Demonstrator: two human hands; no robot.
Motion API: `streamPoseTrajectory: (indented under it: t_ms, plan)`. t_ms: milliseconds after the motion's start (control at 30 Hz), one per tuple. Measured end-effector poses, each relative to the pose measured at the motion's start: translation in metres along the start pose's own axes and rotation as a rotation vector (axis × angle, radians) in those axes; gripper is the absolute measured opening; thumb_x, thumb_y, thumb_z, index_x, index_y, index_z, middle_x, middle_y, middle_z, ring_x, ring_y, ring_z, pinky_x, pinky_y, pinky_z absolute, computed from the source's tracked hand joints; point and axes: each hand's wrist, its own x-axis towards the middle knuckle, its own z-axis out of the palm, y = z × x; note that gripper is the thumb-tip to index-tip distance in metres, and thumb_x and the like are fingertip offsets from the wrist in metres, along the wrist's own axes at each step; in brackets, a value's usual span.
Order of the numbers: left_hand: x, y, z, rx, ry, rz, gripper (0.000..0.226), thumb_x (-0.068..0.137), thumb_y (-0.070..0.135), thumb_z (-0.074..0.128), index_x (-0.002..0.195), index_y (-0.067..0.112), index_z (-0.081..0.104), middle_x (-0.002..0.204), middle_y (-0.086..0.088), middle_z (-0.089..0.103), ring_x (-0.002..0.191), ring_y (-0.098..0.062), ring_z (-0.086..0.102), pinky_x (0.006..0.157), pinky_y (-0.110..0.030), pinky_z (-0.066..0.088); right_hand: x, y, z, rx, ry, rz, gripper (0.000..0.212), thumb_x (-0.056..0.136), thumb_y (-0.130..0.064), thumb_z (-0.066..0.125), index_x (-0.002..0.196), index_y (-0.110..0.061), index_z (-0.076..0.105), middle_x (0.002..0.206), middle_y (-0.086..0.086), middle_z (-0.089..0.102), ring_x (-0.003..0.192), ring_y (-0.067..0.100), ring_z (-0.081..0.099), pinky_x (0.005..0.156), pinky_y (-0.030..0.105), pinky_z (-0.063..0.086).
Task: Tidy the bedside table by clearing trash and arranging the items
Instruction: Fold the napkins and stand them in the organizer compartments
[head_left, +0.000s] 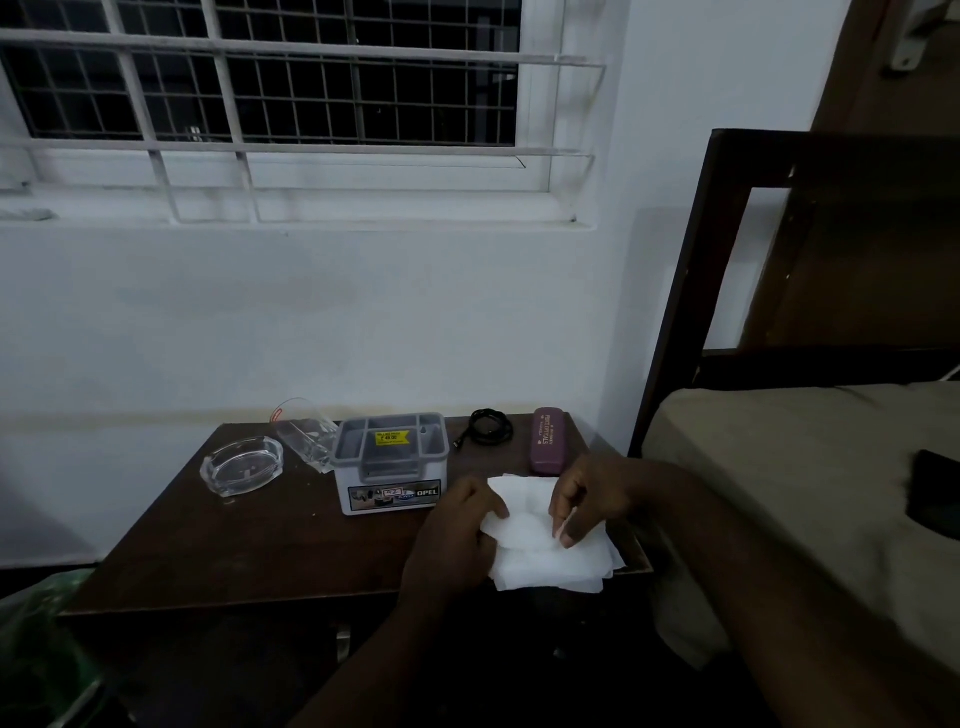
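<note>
A white tissue (550, 564) lies at the front right corner of the dark wooden bedside table (234, 551). My left hand (457, 535) grips its left edge, and my right hand (582, 499) pinches a fold on its top. Behind the tissue stands a grey plastic organiser box (390, 462) with a yellow price sticker. A maroon spectacle case (548, 440) lies at the back right, and a coiled black cable (488, 427) sits beside it. At the back left are a glass ashtray (242, 465) and a clear glass (306, 434) lying on its side.
A bed with a beige mattress (810, 467) and a dark headboard (691, 291) stands right of the table. A black phone (935, 493) lies on the mattress. A green plastic bag (47, 654) sits at the lower left. A white wall and a barred window are behind.
</note>
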Motion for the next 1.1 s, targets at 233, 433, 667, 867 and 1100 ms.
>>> streamPoseTrajectory:
  t_ms: [233,433,667,867,1100]
  plan:
    - [-0.001,-0.002,0.0,-0.087,0.149,-0.044,0.019,0.092,0.002,0.046,0.097,0.012,0.061,0.096,0.009,0.051,0.088,-0.002,0.047,0.08,-0.007,0.034,-0.005,-0.009,0.001,-0.058,-0.151,0.096,0.029,0.073,-0.025,0.082,0.101,-0.023,0.077,0.127,-0.01,0.063,0.113,0.001,0.052,0.102,0.024,0.038]
    - [-0.002,-0.002,0.001,-0.077,0.041,-0.093,0.028,0.085,0.043,0.061,0.099,0.021,0.07,0.097,0.01,0.068,0.09,0.001,0.057,0.081,-0.019,0.046,-0.004,-0.016,0.001,-0.084,-0.148,0.163,0.036,0.078,-0.045,0.075,0.108,-0.025,0.074,0.138,-0.011,0.053,0.127,0.011,0.045,0.112,0.032,0.03]
    - [0.001,-0.011,0.007,0.046,-0.022,-0.051,0.046,0.074,0.056,0.06,0.099,0.02,0.074,0.107,0.003,0.07,0.101,-0.012,0.061,0.089,-0.027,0.045,0.009,-0.011,0.002,-0.156,0.021,0.062,0.04,0.084,-0.019,0.072,0.122,-0.015,0.061,0.1,-0.003,0.06,0.095,0.014,0.053,0.075,0.018,0.042]
    - [0.003,-0.007,0.003,0.008,-0.019,-0.03,0.026,0.074,0.044,0.071,0.082,0.02,0.066,0.096,0.007,0.064,0.095,-0.006,0.056,0.082,-0.024,0.043,0.015,-0.013,0.004,-0.19,-0.032,0.109,0.034,0.086,-0.021,0.069,0.118,-0.01,0.065,0.124,0.005,0.063,0.099,0.01,0.051,0.084,0.023,0.04]
    - [0.012,0.012,-0.021,-0.488,0.089,-0.38,0.019,0.079,0.011,0.076,0.07,0.02,0.061,0.074,-0.003,0.065,0.068,-0.011,0.061,0.058,-0.024,0.047,0.008,-0.019,-0.012,0.124,0.194,-0.049,0.034,0.08,-0.024,0.076,0.112,-0.021,0.066,0.101,-0.01,0.064,0.09,0.002,0.059,0.077,0.016,0.048]
